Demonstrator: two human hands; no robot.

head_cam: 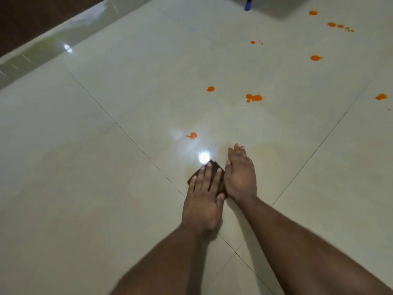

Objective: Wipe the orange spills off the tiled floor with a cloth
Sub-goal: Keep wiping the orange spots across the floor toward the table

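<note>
Both hands flat: left hand (205, 194) presses a dark cloth (214, 167), right hand (240, 177) beside it empty; a soiled cloth could smear the far orange spills (254, 97).

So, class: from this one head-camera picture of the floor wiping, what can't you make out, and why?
Head view only:
- Most of the cloth: covered by the left hand, flanked by the right hand.
- Blue object: cut off by the top edge.
- Floor beside the cloth: washed out by glare.
- Farthest orange spills: too small to count.

Dark brown cloth (213, 170) lying flat on pale tiled floor (106, 167), mostly covered; orange spills (254, 97) sitting scattered beyond, nearest just ahead.
</note>
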